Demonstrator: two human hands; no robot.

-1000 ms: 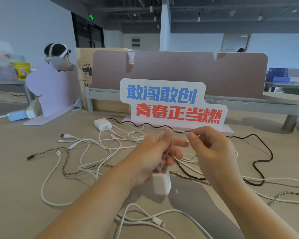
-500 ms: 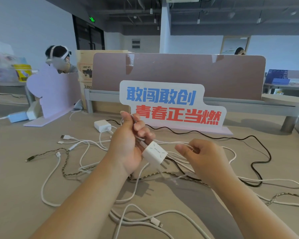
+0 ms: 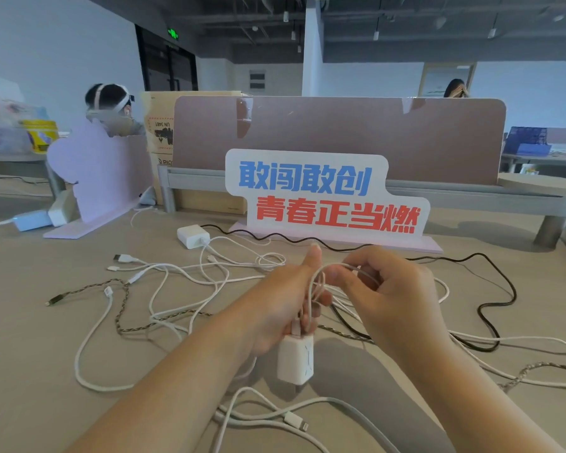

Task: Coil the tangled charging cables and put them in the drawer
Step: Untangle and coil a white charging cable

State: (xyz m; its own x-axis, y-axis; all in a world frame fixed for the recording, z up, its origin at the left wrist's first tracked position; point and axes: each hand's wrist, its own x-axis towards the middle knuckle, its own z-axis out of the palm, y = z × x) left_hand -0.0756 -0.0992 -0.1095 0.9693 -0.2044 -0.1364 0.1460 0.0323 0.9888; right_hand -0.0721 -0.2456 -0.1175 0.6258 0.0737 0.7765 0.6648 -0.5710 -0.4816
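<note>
Surface [image 3: 30, 322] first: a wide beige top strewn with loose cables, and behind them a lettered sign [image 3: 324, 194] standing on its base in front of a brown divider [image 3: 340, 135]. Across the mess a black cable [image 3: 490, 308] snakes off to the right, a braided cable [image 3: 118, 308] wanders on the left, and several white cables [image 3: 190, 276] cross each other in between, one of them plugged into a white charger block [image 3: 193, 236] lying near the sign.

No drawer shows anywhere from where I look, so stowing is a long way off (most of the pile is not yet coiled).

Closer in, my left hand [image 3: 275, 312] has its grip closed around a small bundle of white loops, thumb up, with a white adapter [image 3: 295, 359] hanging just below the fingers. My right hand [image 3: 389, 295] pinches the thin white cable [image 3: 321, 282] between thumb and fingertips, touching the loops, where a fresh turn arcs over toward the left thumb.

So I judge I am midway through coiling this one charger lead. Next I need to lay this turn flat against the others, draw more slack from the tail that runs into the tangle on the right, and keep it from snagging the black cable it seems to cross.
</note>
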